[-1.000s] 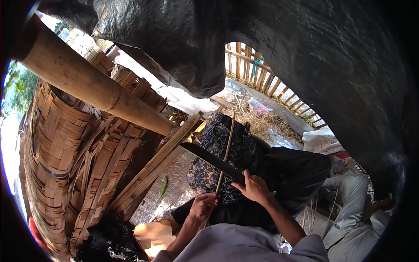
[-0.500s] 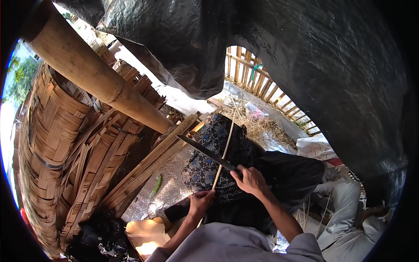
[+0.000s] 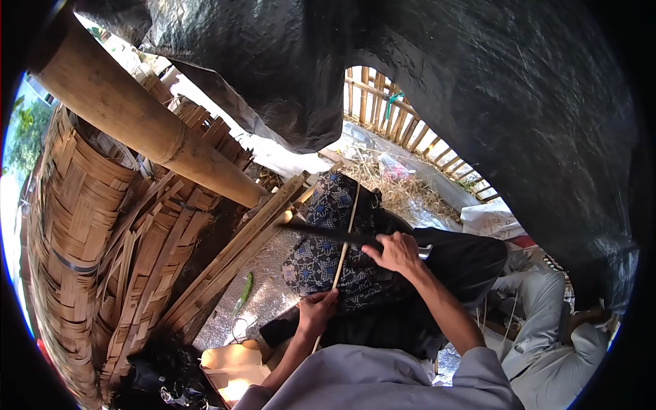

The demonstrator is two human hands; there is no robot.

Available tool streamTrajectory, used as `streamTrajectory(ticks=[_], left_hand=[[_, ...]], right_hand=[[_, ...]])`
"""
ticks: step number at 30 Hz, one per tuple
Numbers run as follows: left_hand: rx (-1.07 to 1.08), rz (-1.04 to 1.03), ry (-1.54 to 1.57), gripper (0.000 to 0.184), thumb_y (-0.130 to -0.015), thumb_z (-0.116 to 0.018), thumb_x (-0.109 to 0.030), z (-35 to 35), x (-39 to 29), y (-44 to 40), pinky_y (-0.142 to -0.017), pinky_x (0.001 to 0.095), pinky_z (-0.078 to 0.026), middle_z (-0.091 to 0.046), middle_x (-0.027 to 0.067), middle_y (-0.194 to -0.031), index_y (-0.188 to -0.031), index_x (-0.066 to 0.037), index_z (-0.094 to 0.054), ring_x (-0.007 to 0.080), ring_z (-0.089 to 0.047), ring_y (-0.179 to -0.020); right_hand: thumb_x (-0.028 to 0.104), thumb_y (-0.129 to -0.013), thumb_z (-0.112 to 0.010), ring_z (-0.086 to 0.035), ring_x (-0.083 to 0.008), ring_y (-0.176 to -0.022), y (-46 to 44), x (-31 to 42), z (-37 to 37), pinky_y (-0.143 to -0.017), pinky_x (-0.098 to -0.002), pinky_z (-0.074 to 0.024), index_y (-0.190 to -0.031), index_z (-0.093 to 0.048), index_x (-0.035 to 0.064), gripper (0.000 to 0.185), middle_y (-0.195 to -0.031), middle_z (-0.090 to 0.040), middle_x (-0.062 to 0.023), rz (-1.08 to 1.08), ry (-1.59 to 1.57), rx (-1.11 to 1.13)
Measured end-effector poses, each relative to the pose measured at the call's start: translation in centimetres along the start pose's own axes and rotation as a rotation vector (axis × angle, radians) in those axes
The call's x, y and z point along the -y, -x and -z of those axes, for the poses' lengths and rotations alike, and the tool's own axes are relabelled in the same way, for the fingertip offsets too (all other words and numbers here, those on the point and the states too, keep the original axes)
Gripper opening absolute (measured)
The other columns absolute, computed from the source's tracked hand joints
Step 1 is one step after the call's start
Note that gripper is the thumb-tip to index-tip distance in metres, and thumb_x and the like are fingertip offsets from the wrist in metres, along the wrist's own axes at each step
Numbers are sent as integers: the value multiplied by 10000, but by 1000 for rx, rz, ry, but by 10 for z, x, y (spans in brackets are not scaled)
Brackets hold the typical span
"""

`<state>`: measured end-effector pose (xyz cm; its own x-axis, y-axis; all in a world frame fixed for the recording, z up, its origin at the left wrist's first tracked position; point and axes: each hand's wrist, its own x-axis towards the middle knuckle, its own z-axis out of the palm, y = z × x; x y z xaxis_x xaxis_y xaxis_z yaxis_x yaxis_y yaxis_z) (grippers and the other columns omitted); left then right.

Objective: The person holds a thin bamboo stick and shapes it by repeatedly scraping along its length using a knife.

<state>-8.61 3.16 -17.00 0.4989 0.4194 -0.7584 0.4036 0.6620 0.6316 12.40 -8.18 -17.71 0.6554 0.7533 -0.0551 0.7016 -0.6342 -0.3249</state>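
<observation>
Right hand [image 3: 398, 253] and left hand [image 3: 316, 311] are both closed: one wrapped round the handle of a long dark knife [image 3: 318, 232], thumb lying towards the blade, the other pinching a thin stick [image 3: 340, 263] between thumb and fingers. The stick slants up and away from the left hand over the patterned cloth [image 3: 307, 266] across the person's lap, and the knife crosses it above that grip. The blade is blurred, so I cannot tell whether its edge touches the stick. Split bamboo strips [image 3: 239, 256] lean to the left, with a green pod [image 3: 245, 290] on the ground beside them.

This looks like a shaving or smoothing step. Another stroke would call for a steady left grip, clear of the edge, and the blade held shallow along the stick.
</observation>
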Motion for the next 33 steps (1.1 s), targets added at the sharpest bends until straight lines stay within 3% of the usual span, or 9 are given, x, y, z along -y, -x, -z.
streamTrajectory(ticks=[3,7,13,15,18,21,27,31,33], left_hand=[[63,28,32,245,-777,-693,-208,0,-2,-1,-381,200,-276,-485,-16,-535,-689,2,-602,46,-396,-418],[22,60,14,245,-786,-684,-217,2,-5,3,-381,197,-271,-464,-27,-508,-683,-11,-599,42,-386,-411],[77,40,-3,244,-792,-677,-215,1,-6,-3,-376,202,-271,-472,-26,-515,-682,-9,-603,51,-388,-408],[21,30,-14,236,-789,-680,-202,0,-5,1,-375,209,-272,-473,-21,-512,-697,4,-610,53,-391,-409],[-21,-23,-48,232,-784,-685,-191,-14,-15,-3,-376,210,-278,-490,-10,-532,-704,15,-613,55,-396,-411],[22,-9,-10,239,-776,-694,-195,-8,-18,-9,-383,202,-293,-517,7,-566,-711,21,-613,58,-416,-423],[-6,50,-56,260,-773,-699,-209,-6,-14,-1,-392,198,-309,-519,15,-571,-724,31,-610,55,-424,-435],[-5,-17,-25,270,-769,-703,-213,-8,-13,-10,-382,201,-305,-518,14,-570,-723,35,-608,58,-422,-428],[50,-33,7,271,-767,-705,-214,-8,-20,-13,-382,201,-307,-519,14,-570,-722,35,-608,60,-426,-431]], right_hand=[[603,-800,-454,-605,-345,-559,4,3,-18,-511,-406,-495,-766,-657,66,575,-579,-570,-208,-71,-60,-100],[577,-801,-476,-601,-332,-542,12,1,2,-506,-411,-490,-756,-652,69,540,-554,-571,-173,55,-57,26],[600,-780,-492,-604,-322,-539,11,5,-10,-504,-375,-493,-760,-666,67,561,-556,-569,-188,-7,-91,-152],[647,-744,-498,-594,-310,-503,19,3,-2,-478,-382,-486,-695,-666,72,601,-523,-546,-179,157,-17,-54],[682,-726,-481,-609,-305,-517,7,-10,-9,-474,-385,-493,-685,-662,73,637,-540,-575,-172,130,33,24],[662,-752,-466,-609,-308,-530,7,4,-16,-483,-379,-496,-709,-662,68,626,-532,-571,-168,20,-45,-58],[670,-722,-503,-573,-286,-441,32,7,-7,-415,-363,-461,-686,-662,77,615,-459,-522,-137,156,-12,-115],[690,-703,-501,-570,-295,-438,18,-1,-17,-413,-369,-457,-663,-665,98,615,-469,-529,-138,113,-3,-79],[672,-709,-513,-573,-305,-448,19,5,-26,-424,-373,-462,-638,-651,87,605,-477,-535,-147,37,-21,-241]])
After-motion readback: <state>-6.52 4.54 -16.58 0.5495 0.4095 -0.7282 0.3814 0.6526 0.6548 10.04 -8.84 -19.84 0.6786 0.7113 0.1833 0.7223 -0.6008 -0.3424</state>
